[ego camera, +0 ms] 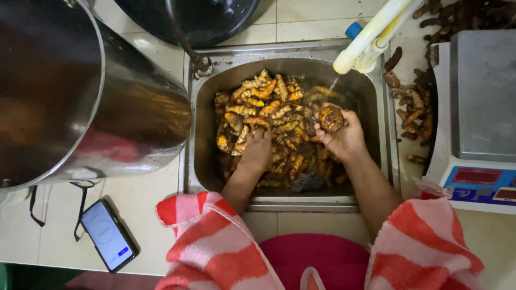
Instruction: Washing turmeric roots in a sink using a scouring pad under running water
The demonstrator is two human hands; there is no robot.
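A steel sink point(382, 134) holds a heap of orange-yellow turmeric roots point(269, 107) in murky water. My left hand point(257, 150) reaches down into the heap, fingers buried among the roots. My right hand point(344, 137) is raised above the water and grips one round muddy root point(331, 118). A thin stream of water falls from the white and yellow tap point(371, 37) just above that root. Both sleeves are red and white striped.
A large steel pot point(107, 107) stands left of the sink, a dark pan point(204, 16) behind it. A phone point(109, 235) lies on the tiled counter at front left. A weighing scale point(478, 118) sits at right, with more unwashed roots point(414, 107) between it and the sink.
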